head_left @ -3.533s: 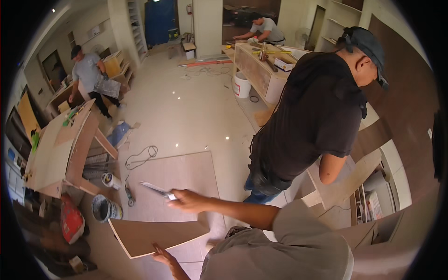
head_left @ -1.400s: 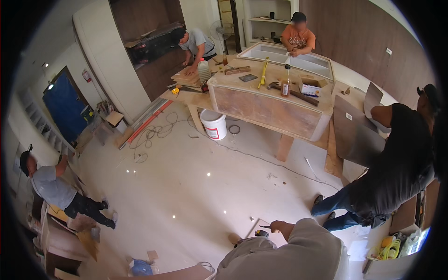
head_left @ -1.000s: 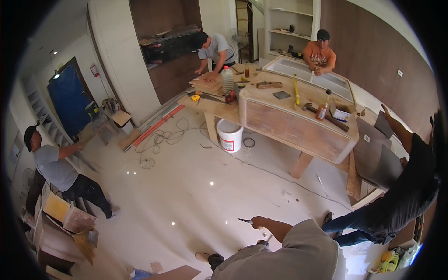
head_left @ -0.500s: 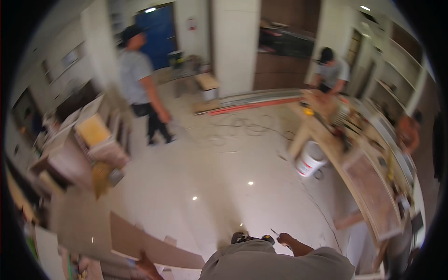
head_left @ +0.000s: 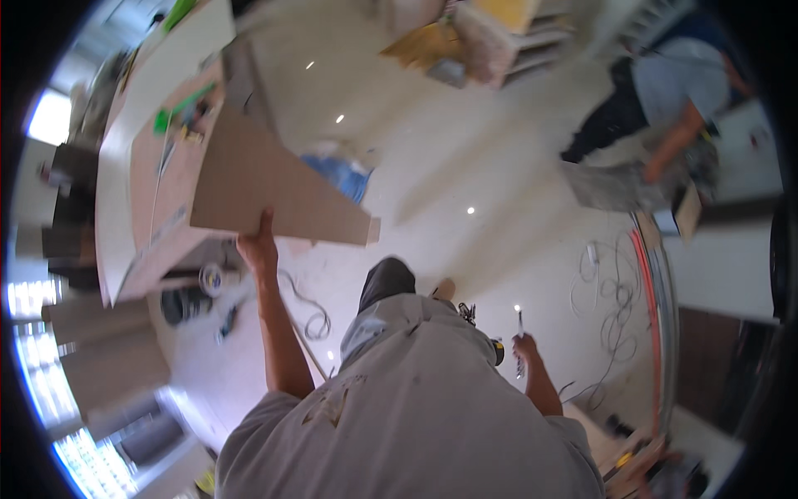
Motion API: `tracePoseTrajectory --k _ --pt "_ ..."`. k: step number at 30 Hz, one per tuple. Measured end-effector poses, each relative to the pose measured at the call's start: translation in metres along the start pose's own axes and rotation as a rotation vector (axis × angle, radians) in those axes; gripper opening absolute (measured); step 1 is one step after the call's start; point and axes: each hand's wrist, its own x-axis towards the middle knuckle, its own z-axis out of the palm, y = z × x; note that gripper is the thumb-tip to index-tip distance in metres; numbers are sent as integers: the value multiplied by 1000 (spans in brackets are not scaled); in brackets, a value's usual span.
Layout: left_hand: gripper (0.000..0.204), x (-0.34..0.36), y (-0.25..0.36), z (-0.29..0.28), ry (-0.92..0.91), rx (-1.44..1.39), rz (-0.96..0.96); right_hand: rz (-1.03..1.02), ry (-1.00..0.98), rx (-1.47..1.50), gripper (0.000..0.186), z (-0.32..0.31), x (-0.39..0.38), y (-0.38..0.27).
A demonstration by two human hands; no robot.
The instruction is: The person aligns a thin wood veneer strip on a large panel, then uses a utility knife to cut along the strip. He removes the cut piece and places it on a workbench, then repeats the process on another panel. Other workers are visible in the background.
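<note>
My left hand (head_left: pixel 259 248) grips the near edge of a light-brown wooden panel (head_left: pixel 258 183), its thumb on the panel's face. The panel is held out to the left, narrowing to the right, and overlaps the view of a workbench behind it. Low on the right, my right hand (head_left: pixel 524 345) is closed round a slender tool (head_left: pixel 520 366) with a pale body and a narrow dark tip pointing up. Its exact kind is too small and blurred to tell. A yellow-and-black round item (head_left: pixel 498 351), perhaps a tape measure, shows at my waist.
A pale workbench (head_left: pixel 125 183) with green items and small tools stands at the left. Coiled cables (head_left: pixel 615 308) and red lengths (head_left: pixel 648 291) lie on the right. Another person (head_left: pixel 665 91) holds a grey board (head_left: pixel 615 185) at the upper right. Cabinet pieces (head_left: pixel 515 41) stand at the top.
My view has swung left and down toward the workbench. The panel in my left hand is now raised and fully in sight; the slender tool stays in my right hand. The other person now holds a board.
</note>
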Motion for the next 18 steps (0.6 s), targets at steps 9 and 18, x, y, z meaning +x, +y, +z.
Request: tracePoseTrajectory --k 9,18 --pt "31 88 -14 50 234 -83 -196 -278 13 -148 12 -107 101 -275" --pt "33 222 -12 121 272 93 -271 -371 -55 -500 17 -40 123 -453"
